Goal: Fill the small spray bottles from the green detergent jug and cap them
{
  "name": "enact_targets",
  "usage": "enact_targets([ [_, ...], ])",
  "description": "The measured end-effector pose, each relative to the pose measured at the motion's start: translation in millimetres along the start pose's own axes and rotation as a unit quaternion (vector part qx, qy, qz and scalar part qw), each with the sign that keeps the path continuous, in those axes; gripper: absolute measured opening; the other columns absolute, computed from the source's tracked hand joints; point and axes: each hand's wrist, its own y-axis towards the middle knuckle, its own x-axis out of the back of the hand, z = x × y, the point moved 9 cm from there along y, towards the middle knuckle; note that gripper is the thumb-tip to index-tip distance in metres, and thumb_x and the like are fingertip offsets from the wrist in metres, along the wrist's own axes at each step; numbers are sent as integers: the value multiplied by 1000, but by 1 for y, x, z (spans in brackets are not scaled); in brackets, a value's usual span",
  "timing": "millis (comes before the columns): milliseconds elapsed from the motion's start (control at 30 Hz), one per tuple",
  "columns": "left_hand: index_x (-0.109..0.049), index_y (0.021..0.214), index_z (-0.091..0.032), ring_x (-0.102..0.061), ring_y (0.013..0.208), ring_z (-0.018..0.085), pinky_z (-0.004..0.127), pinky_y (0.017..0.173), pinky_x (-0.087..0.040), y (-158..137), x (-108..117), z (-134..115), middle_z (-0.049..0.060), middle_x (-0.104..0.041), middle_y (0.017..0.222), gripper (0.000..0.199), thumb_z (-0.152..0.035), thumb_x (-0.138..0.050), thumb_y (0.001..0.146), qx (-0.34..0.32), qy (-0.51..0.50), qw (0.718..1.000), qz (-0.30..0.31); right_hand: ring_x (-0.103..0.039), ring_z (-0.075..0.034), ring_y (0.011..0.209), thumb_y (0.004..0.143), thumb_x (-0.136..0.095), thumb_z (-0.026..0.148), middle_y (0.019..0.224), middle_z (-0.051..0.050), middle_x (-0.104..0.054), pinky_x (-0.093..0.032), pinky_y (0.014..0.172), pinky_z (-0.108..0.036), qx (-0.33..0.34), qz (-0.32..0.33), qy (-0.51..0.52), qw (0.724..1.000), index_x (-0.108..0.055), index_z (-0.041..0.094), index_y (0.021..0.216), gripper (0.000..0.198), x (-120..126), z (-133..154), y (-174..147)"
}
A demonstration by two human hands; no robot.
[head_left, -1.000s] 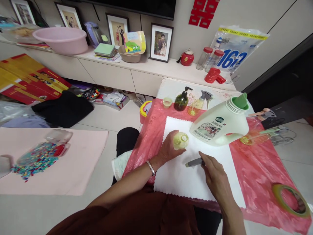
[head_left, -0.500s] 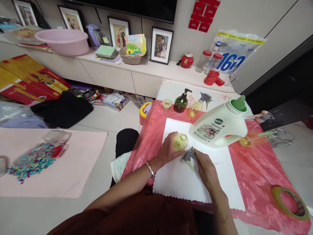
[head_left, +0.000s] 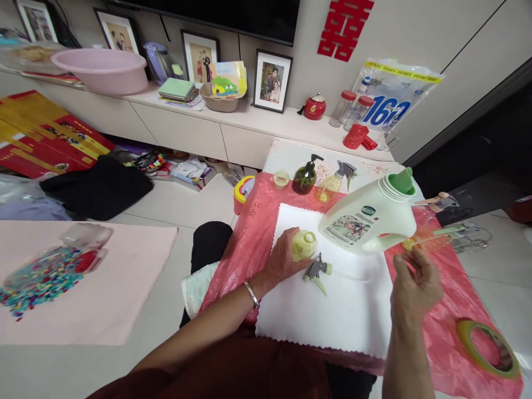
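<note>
Left hand (head_left: 281, 259) is wrapped around the small yellow-green plastic bottle (head_left: 303, 245), standing open-topped on the white cloth (head_left: 332, 310). The grey spray trigger head (head_left: 316, 271) lies just beside it. Right hand (head_left: 415, 285) hovers loosely curled and empty near the big white detergent jug (head_left: 369, 219).

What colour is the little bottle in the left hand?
Pale yellow-green and see-through; the head view shows the small bottle held by the left hand.
</note>
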Motion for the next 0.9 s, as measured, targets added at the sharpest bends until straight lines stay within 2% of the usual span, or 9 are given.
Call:
enact_targets([
  [100, -37, 142, -24, -57, 129, 36, 58, 109, -51, 0, 0, 1, 14, -54, 139, 90, -41, -87, 70, 9, -7, 1000, 6, -62, -27, 106, 68, -80, 52, 115, -13, -63, -52, 101, -44, -42, 37, 29, 998, -66, 8, 129, 77, -14, -12, 18],
  [200, -37, 143, -23, -56, 132, 37, 59, 111, -48, 0, -1, 3, 15, -53, 140, 92, -41, -87, 69, 15, -11, 1000, 12, -64, -25, 101, 63, -79, 49, 112, -12, -64, -53, 96, -39, -74, 92, 54, 992, -69, 10, 120, 70, -32, -27, 28],
  [400, -37, 142, -26, -56, 131, 37, 61, 111, -48, 1, -3, 5, 14, -54, 137, 90, -35, -87, 67, 15, -27, 999, 13, -63, -20, 88, 57, -82, 53, 102, -11, -64, -54, 76, -28, -106, 114, 87, 984, -64, 10, 98, 62, -54, -69, 40],
  [600, -38, 143, -22, -56, 130, 37, 59, 111, -48, 1, -2, 3, 16, -54, 138, 92, -39, -87, 67, 16, -21, 1000, 17, -56, -15, 71, 53, -79, 59, 87, -9, -61, -49, 60, -24, -110, 74, 97, 986, -59, 12, 86, 60, -68, -87, 45],
  [733, -36, 144, -24, -56, 132, 36, 57, 111, -49, 1, -1, -2, 16, -53, 142, 92, -41, -87, 70, 5, -14, 1000, 16, -56, -18, 73, 55, -74, 61, 82, -6, -58, -53, 61, -27, -95, 30, 98, 990, -56, 14, 81, 57, -70, -82, 47],
  [900, -35, 145, -24, -56, 132, 36, 56, 109, -49, 1, 1, -4, 15, -53, 143, 92, -39, -87, 70, 5, -8, 1000, 11, -54, -15, 69, 56, -78, 53, 77, -3, -56, -52, 62, -24, -81, 10, 94, 992, -55, 12, 77, 51, -65, -65, 44],
])
